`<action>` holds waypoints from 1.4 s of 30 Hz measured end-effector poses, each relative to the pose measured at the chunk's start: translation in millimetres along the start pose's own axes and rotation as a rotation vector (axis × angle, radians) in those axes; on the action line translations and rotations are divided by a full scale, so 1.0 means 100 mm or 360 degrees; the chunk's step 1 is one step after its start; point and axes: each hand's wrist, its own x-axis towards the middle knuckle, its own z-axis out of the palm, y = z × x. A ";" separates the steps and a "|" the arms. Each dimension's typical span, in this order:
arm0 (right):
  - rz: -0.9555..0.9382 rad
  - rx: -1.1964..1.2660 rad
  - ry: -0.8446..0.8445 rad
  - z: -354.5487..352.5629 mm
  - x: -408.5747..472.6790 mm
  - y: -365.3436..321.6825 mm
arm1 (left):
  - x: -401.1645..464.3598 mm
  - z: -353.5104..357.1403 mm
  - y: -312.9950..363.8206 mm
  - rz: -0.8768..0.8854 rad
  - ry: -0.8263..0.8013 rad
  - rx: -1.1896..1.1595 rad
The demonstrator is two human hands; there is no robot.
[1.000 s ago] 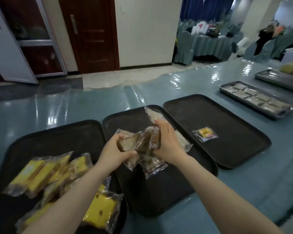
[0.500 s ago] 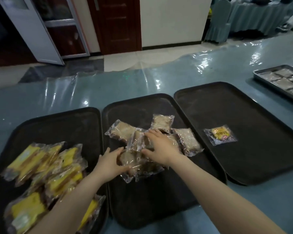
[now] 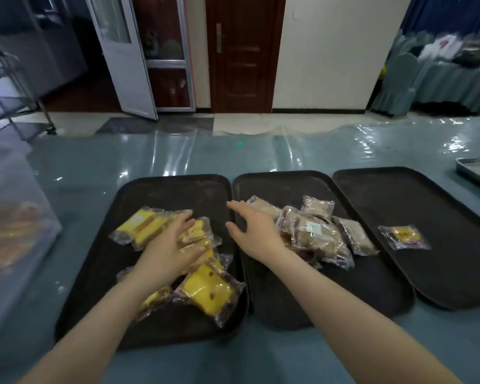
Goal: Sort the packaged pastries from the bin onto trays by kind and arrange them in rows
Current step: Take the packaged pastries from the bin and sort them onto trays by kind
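The left hand lies flat, fingers spread, on the heap of yellow cakes in the left tray, pressing and not gripping. The right hand hovers slack and empty over the seam at the middle tray, brown pastries at its 3 o'clock. One small yellow packet sits alone in the right tray. The slippery wrappers overlap, so sweeping the heap into rows may push a cake over the rim at 5 o'clock.

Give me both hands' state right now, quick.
Left hand: open, fingers straight, resting on the yellow pastry packets.
Right hand: open, fingers spread, holding nothing, beside the brown pastry packets.
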 end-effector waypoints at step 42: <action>0.0078 0.0112 -0.0489 3.16 1.86 -4.43 | -0.41 -5.05 -2.60 0.0032 0.0143 0.0459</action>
